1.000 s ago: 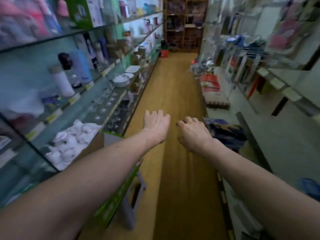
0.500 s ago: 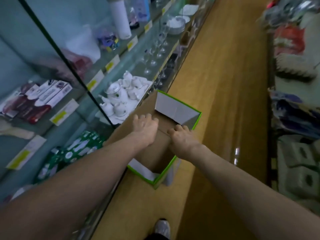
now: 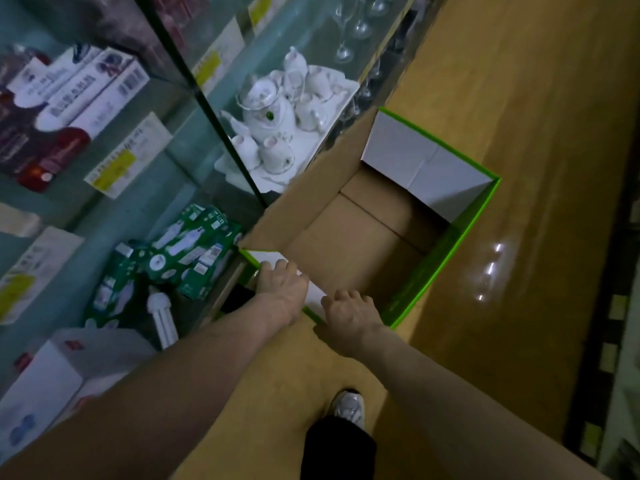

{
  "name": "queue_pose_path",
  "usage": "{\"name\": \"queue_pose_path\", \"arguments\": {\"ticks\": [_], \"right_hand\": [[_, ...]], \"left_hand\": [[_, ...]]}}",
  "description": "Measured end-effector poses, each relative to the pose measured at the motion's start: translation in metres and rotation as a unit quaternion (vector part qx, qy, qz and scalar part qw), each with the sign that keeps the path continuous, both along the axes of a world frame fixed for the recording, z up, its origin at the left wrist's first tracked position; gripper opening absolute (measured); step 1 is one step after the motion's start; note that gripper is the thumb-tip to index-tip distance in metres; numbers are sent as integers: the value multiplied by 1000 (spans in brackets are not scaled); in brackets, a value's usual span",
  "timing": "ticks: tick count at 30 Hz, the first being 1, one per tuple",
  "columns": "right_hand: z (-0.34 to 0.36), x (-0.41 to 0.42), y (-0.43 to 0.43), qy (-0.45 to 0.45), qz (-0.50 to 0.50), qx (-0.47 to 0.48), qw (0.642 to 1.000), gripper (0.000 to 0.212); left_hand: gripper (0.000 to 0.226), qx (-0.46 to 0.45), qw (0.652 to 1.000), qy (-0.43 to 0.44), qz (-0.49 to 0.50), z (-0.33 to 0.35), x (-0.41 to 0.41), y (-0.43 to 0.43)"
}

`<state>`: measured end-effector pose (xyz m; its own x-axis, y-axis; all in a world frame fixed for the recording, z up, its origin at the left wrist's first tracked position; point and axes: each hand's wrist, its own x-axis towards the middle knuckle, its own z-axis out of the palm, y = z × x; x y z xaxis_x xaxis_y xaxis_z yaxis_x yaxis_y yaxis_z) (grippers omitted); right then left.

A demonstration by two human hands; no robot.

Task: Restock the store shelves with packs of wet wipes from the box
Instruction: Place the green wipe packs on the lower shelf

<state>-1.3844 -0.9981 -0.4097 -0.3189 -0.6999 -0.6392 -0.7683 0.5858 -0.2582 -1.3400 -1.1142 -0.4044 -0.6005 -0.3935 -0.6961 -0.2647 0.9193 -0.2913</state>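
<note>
An open cardboard box (image 3: 445,268) with green outer walls stands on the floor against the glass shelves. Inside, only its brown bottom (image 3: 349,244) shows; no packs of wet wipes are in view. The far white flap (image 3: 415,161) stands up. My left hand (image 3: 282,284) lies on the near white flap (image 3: 317,294) with fingers curled over it. Just to its right, my right hand (image 3: 348,311) hooks its curled fingers over the box's near rim.
Glass shelves (image 3: 207,109) on the left hold a white tea set (image 3: 277,112), boxed goods and wine glasses; green bulb packs (image 3: 187,251) lie on the lowest level beside the box. Wooden floor (image 3: 519,133) runs to the right. My shoe (image 3: 349,407) is below the box.
My view has swung down from the aisle to the box. Both hands came back from the box's middle to its near flap and rim, and the inside now shows.
</note>
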Motion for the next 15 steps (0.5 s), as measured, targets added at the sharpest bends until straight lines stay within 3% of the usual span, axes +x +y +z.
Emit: {"name": "queue_pose_path", "arguments": {"ticks": [8, 15], "right_hand": [[-32, 15, -5, -23, -7, 30, 999, 45], [-16, 2, 14, -8, 2, 40, 999, 43]], "left_hand": [[41, -19, 999, -6, -32, -31, 2, -5], [40, -4, 997, -16, -78, -15, -11, 5]]}}
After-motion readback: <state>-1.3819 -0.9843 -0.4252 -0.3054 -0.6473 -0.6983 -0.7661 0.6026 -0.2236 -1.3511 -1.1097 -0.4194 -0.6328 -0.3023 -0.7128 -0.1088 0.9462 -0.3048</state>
